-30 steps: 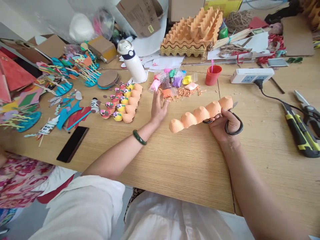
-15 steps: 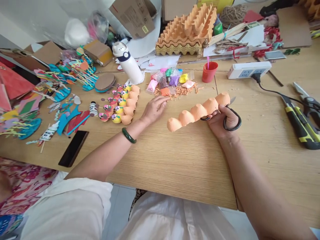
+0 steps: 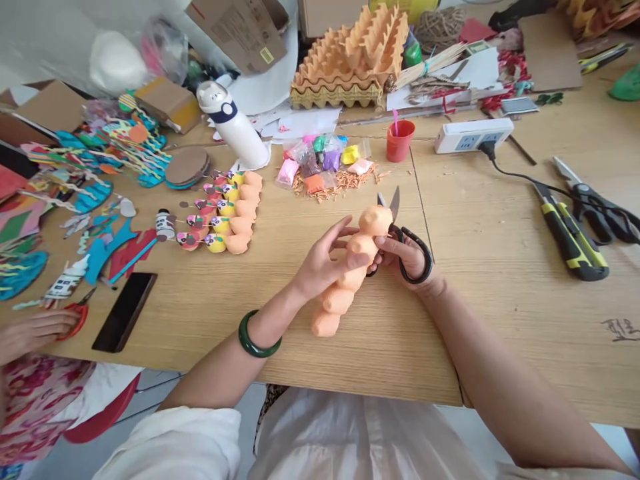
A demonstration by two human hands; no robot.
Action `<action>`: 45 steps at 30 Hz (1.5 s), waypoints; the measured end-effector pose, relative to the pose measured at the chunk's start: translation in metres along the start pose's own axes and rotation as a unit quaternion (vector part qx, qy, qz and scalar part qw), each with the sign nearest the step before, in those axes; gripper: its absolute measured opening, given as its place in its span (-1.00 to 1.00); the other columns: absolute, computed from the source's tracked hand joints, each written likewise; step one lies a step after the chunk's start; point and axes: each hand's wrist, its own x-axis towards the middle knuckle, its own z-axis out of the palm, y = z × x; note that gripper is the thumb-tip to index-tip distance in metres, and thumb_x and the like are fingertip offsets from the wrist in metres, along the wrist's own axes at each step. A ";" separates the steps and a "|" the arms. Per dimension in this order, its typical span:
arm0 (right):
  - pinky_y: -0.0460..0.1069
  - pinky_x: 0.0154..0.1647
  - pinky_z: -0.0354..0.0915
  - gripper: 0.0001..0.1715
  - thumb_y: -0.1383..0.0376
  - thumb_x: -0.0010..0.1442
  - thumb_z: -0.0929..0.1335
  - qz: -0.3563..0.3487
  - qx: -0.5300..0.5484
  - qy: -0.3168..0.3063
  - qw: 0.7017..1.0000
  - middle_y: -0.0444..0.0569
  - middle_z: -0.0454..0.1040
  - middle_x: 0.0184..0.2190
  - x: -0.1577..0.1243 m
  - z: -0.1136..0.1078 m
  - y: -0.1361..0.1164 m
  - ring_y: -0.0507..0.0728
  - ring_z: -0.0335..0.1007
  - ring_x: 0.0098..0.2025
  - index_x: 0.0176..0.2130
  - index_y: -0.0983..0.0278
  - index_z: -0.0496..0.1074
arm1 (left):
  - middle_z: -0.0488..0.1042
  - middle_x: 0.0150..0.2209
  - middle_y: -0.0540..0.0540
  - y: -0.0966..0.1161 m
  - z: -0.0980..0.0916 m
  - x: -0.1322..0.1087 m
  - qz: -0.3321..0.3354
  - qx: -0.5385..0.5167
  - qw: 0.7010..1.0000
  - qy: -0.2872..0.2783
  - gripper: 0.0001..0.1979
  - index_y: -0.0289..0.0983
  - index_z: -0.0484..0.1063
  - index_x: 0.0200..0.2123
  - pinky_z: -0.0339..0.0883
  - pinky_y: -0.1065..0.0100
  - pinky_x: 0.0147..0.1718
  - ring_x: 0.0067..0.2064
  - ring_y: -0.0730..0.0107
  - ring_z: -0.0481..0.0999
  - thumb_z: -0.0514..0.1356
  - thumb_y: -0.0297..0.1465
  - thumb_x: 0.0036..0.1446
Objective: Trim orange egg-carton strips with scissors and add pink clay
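An orange egg-carton strip [image 3: 336, 297], a row of several rounded cups, is held slanting above the table. My left hand [image 3: 323, 263] closes on its side, thumb across the front and fingers partly hidden behind. My right hand [image 3: 407, 257] has black-handled scissors [image 3: 395, 205] looped on the thumb and also pinches the strip near its upper end. The blades are apart and point away, just past the top cup. Left of the hands lies a row of orange egg-carton cups [image 3: 249, 209] joined to yellow and red painted ones with small clay decorations.
Behind are bagged coloured clay [image 3: 315, 157], orange shreds [image 3: 345, 181], a red cup [image 3: 400, 141], a white bottle [image 3: 235, 127] and stacked egg trays [image 3: 350, 63]. A power strip [image 3: 473, 135] and utility knife [image 3: 575, 233] lie right. Left are a phone [image 3: 124, 312] and another person's hand [image 3: 37, 331] with red scissors.
My left hand has come from the table onto the strip. The strip has swung to a steeper slant and moved nearer to me. Another person's hand with red scissors now shows at left.
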 end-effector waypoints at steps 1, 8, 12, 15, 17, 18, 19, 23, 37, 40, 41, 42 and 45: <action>-0.06 -0.51 0.44 -0.61 0.07 0.00 0.61 0.006 -0.013 -0.013 1.000 -0.15 0.47 -0.58 -0.001 0.002 0.002 0.02 0.39 -0.56 -0.40 0.28 0.51 | 0.45 0.25 -0.23 0.000 0.002 -0.004 0.002 0.022 1.000 0.008 -0.06 -0.12 0.33 0.33 0.46 -0.02 0.12 0.22 -0.13 0.48 0.52 -0.04 -0.11; -0.01 -0.33 0.50 -0.60 -0.02 0.22 0.50 -0.014 -0.081 -0.032 0.996 -0.11 0.53 -0.43 -0.005 0.006 0.006 0.07 0.48 -0.42 -0.23 0.24 0.47 | 0.52 0.19 -0.21 -0.003 -0.009 -0.019 -0.016 -0.042 0.999 0.009 -0.25 -0.23 0.40 0.26 0.42 0.14 0.12 0.18 0.06 0.52 0.49 -0.21 0.01; -0.02 -0.43 0.44 -0.48 -0.14 0.28 0.41 -0.023 -0.071 -0.029 0.997 -0.09 0.53 -0.38 -0.006 0.004 -0.001 0.05 0.39 -0.47 -0.09 0.24 0.47 | 0.60 -0.06 -0.07 0.004 -0.020 -0.023 -0.043 -0.101 0.994 0.004 -0.43 -0.12 0.53 0.08 0.47 0.24 -0.14 -0.06 0.19 0.58 0.48 -0.18 -0.01; -0.05 -0.55 0.34 -0.43 -0.18 0.26 0.40 -0.004 -0.065 -0.023 0.998 -0.11 0.49 -0.44 -0.006 0.005 -0.002 0.03 0.30 -0.53 -0.10 0.24 0.47 | 0.52 -0.34 0.01 0.014 -0.029 -0.020 -0.072 -0.104 0.992 -0.015 -0.56 -0.12 0.57 -0.06 0.38 0.32 -0.40 -0.34 0.34 0.50 0.44 -0.09 0.01; -0.05 -0.56 0.31 -0.45 -0.17 0.27 0.40 0.005 -0.066 -0.023 0.998 -0.12 0.48 -0.45 -0.006 0.008 0.000 0.03 0.29 -0.54 -0.11 0.25 0.48 | 0.52 -0.34 0.01 0.020 -0.033 -0.016 -0.068 -0.082 0.994 -0.023 -0.56 -0.14 0.57 -0.07 0.41 0.31 -0.38 -0.33 0.33 0.52 0.42 -0.09 0.02; -0.05 -0.53 0.33 -0.47 -0.14 0.28 0.40 0.006 -0.066 -0.021 0.998 -0.11 0.49 -0.44 -0.006 0.009 0.001 0.03 0.31 -0.53 -0.10 0.25 0.48 | 0.56 -0.27 -0.01 0.023 -0.034 -0.014 -0.056 -0.063 0.996 -0.026 -0.55 -0.14 0.56 -0.03 0.46 0.28 -0.30 -0.24 0.28 0.56 0.43 -0.11 0.03; -0.04 -0.49 0.36 -0.50 -0.12 0.29 0.41 0.002 -0.063 -0.018 0.998 -0.10 0.50 -0.41 -0.007 0.011 0.002 0.04 0.35 -0.50 -0.10 0.25 0.48 | 0.59 -0.16 -0.04 0.025 -0.035 -0.013 -0.041 -0.039 0.998 -0.031 -0.52 -0.13 0.54 0.03 0.49 0.24 -0.18 -0.12 0.21 0.59 0.43 -0.14 0.04; 0.03 -0.19 0.49 -0.60 0.03 0.23 0.49 -0.055 -0.022 0.017 0.998 -0.11 0.55 -0.30 -0.007 0.014 0.004 0.08 0.50 -0.30 -0.04 0.19 0.48 | 0.48 0.25 -0.09 0.027 -0.036 -0.013 0.004 0.106 0.992 -0.073 -0.29 -0.05 0.37 0.29 0.41 0.09 0.19 0.27 0.06 0.46 0.44 -0.21 0.08; 0.00 -0.27 0.43 -0.53 0.12 0.16 0.53 -0.030 -0.040 0.021 0.999 -0.18 0.51 -0.38 -0.012 0.017 0.001 0.05 0.48 -0.39 -0.01 0.22 0.43 | 0.63 -0.12 -0.08 0.031 -0.022 0.002 -0.088 0.111 0.988 -0.060 -0.53 -0.17 0.50 -0.10 0.50 0.18 -0.05 -0.06 0.20 0.62 0.49 -0.11 -0.02; 0.01 -0.24 0.39 -0.52 0.02 0.26 0.47 -0.053 -0.129 0.039 0.989 -0.15 0.47 -0.39 -0.015 0.017 -0.005 0.07 0.44 -0.35 0.03 0.24 0.43 | 0.60 -0.19 -0.04 0.036 -0.020 0.005 -0.081 0.088 0.992 -0.033 -0.54 -0.17 0.47 -0.17 0.48 0.25 -0.15 -0.14 0.27 0.59 0.52 -0.14 -0.08; 0.01 -0.26 0.37 -0.51 -0.03 0.29 0.44 -0.056 -0.161 0.041 0.984 -0.14 0.45 -0.39 -0.017 0.018 -0.008 0.07 0.41 -0.35 0.02 0.25 0.43 | 0.59 -0.19 -0.04 0.039 -0.021 0.006 -0.076 0.073 0.994 -0.026 -0.54 -0.17 0.46 -0.18 0.48 0.26 -0.15 -0.14 0.27 0.59 0.52 -0.15 -0.08; 0.01 -0.30 0.35 -0.49 -0.07 0.31 0.41 -0.056 -0.190 0.039 0.979 -0.13 0.44 -0.39 -0.018 0.019 -0.011 0.07 0.38 -0.37 0.01 0.26 0.44 | 0.59 -0.19 -0.04 0.041 -0.021 0.007 -0.073 0.057 0.995 -0.022 -0.54 -0.17 0.45 -0.18 0.48 0.25 -0.14 -0.13 0.27 0.59 0.53 -0.15 -0.08; -0.01 -0.39 0.26 -0.43 -0.17 0.30 0.39 -0.041 -0.242 0.017 0.969 -0.12 0.39 -0.40 -0.023 0.025 -0.020 0.05 0.30 -0.41 -0.08 0.28 0.46 | 0.59 -0.18 -0.03 0.047 -0.022 0.009 -0.074 0.016 0.997 -0.027 -0.55 -0.15 0.46 -0.17 0.49 0.23 -0.10 -0.12 0.26 0.59 0.53 -0.17 -0.08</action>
